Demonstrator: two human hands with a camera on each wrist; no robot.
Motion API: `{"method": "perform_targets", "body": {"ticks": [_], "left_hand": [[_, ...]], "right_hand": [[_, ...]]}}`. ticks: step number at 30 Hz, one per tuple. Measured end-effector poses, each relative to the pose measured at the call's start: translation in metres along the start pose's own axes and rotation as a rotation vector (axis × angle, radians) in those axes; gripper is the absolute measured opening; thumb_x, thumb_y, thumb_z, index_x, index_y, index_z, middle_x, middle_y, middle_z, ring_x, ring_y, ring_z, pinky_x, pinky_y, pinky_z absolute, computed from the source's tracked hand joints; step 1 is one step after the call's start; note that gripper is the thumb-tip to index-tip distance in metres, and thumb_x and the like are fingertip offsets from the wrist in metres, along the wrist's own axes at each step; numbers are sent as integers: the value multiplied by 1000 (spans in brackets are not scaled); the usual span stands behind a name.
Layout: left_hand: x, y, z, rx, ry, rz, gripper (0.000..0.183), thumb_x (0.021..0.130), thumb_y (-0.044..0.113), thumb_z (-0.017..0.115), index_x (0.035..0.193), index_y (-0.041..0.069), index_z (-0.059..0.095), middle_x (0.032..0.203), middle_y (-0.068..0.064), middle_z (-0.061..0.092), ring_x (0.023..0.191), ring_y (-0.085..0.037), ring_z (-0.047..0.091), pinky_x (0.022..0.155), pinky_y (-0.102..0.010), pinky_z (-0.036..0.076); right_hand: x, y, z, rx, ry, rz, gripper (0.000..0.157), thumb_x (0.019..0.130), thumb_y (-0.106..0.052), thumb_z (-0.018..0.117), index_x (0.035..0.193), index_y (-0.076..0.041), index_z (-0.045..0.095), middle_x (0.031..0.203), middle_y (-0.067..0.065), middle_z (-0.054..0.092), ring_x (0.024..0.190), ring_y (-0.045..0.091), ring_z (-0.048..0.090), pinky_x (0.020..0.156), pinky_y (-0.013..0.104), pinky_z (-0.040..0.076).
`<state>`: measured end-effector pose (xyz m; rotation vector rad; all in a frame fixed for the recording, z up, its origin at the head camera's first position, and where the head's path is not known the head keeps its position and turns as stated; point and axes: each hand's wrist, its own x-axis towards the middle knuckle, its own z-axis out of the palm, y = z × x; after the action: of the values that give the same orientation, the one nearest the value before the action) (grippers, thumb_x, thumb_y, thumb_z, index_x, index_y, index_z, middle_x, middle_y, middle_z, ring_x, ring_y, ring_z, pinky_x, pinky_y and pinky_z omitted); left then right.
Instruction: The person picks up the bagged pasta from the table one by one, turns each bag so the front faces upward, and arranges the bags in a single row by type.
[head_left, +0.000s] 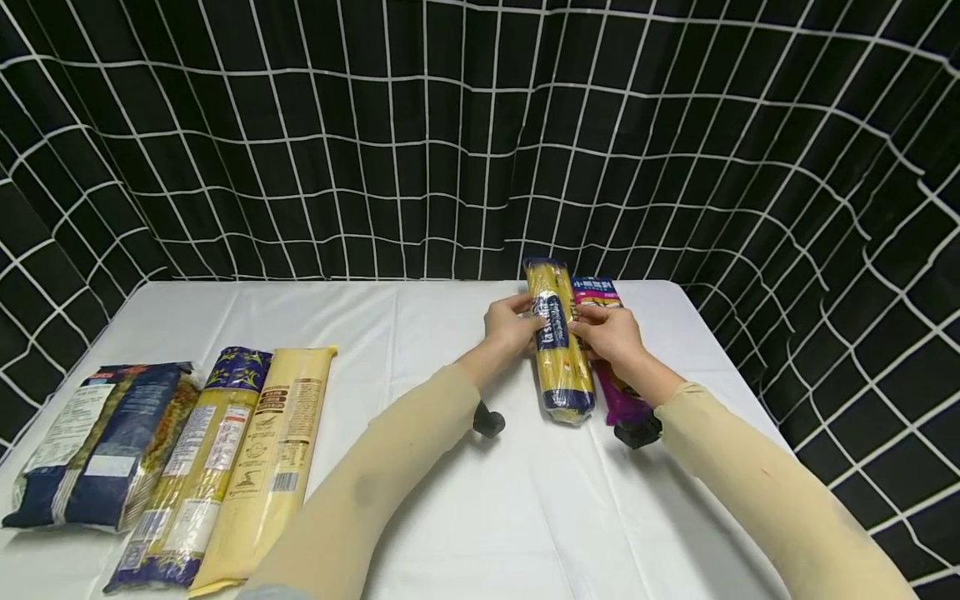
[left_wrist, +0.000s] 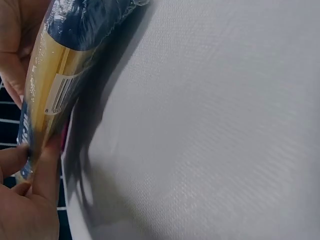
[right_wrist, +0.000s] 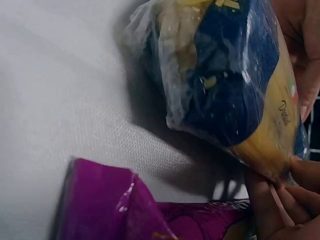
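A clear pack of spaghetti [head_left: 562,367] with dark blue ends and a blue label is held between both hands, toward the back right of the table. My left hand [head_left: 512,327] grips its left edge, thumb on the front and fingers behind. On the opposite edge, my right hand [head_left: 613,337] pinches the wrapper. In the left wrist view a barcode shows on the side of the spaghetti pack [left_wrist: 65,85]. A purple and blue pasta packet [head_left: 596,289] lies just right of it, partly hidden by my right hand; its purple end [right_wrist: 105,200] appears in the right wrist view.
At the left of the white table [head_left: 450,533] lie a navy pasta bag [head_left: 112,450], a yellow spaghetti pack with purple ends [head_left: 198,450] and a cream-coloured noodle packet [head_left: 273,450], side by side. A black curtain with white grid lines [head_left: 465,150] surrounds the table.
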<state>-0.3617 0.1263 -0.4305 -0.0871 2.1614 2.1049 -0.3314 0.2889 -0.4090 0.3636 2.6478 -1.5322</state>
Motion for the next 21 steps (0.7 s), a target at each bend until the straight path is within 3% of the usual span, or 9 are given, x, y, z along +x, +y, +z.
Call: {"method": "perform_targets", "body": {"ticks": [8, 14, 17, 21], "left_hand": [[10, -6, 4, -9, -26, -56, 53, 94, -5, 71, 144, 5, 60, 137, -12, 68, 109, -30, 72, 69, -32, 63], [14, -13, 2, 5, -53, -79, 52, 96, -1, 70, 147, 6, 58, 141, -12, 65, 109, -29, 72, 69, -31, 63], [15, -16, 1, 7, -64, -76, 52, 97, 0, 70, 147, 6, 58, 140, -12, 66, 107, -28, 73, 71, -31, 63], [18, -18, 1, 15, -58, -57, 50, 97, 1, 71, 145, 4, 59, 138, -15, 67, 109, -28, 72, 78, -29, 62]], "right_hand": [[12, 3, 6, -90, -1, 18, 51, 105, -20, 63, 153, -5, 52, 137, 19, 66, 99, 22, 63, 67, 23, 56], [13, 7, 10, -191, 20, -8, 50, 105, -23, 64, 150, -4, 55, 143, 19, 62, 105, 25, 65, 79, 30, 58], [13, 10, 13, -226, 45, -57, 48, 105, -22, 64, 147, -1, 57, 142, 21, 63, 107, 26, 66, 86, 35, 59], [14, 14, 16, -311, 122, -172, 44, 103, -20, 67, 139, 5, 63, 127, 23, 70, 101, 28, 69, 86, 37, 58]]}}
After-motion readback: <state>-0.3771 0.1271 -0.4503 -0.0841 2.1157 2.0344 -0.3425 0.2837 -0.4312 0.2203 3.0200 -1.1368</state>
